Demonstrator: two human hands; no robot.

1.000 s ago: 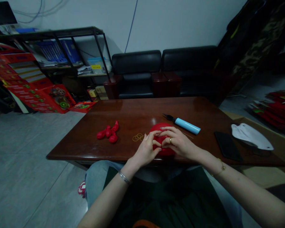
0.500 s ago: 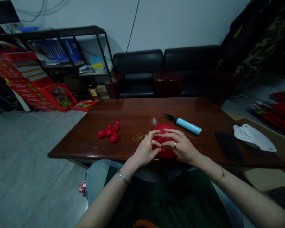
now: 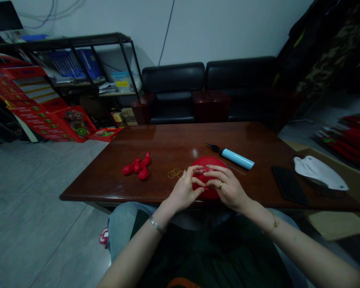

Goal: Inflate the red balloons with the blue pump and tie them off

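A round, inflated red balloon (image 3: pixel 211 161) is at the table's near edge, partly covered by my fingers. My left hand (image 3: pixel 183 189) curls around its left side, thumb and fingers closed on the red rubber. From the right, my right hand (image 3: pixel 229 189), with a ring on one finger, grips the balloon too, and both hands' fingertips almost meet. Several thin yellow rubber bands (image 3: pixel 174 173) lie just left of my left hand. Farther left rests a cluster of small red balloons (image 3: pixel 137 166). Beyond my right hand lies a light-blue hand pump (image 3: pixel 237 159) with a black nozzle.
The brown wooden table (image 3: pixel 180 140) carries a black phone-like slab (image 3: pixel 289 185) and a white mask-like item (image 3: pixel 319 173) at the right. Black armchairs (image 3: pixel 174 86) stand behind it. Red boxes (image 3: pixel 45 108) are stacked at the left by a shelf (image 3: pixel 102 40).
Both hands stay on the balloon with almost the same grip. My right wrist and forearm have shifted slightly left. The view has moved a little; the other things lie where they were.
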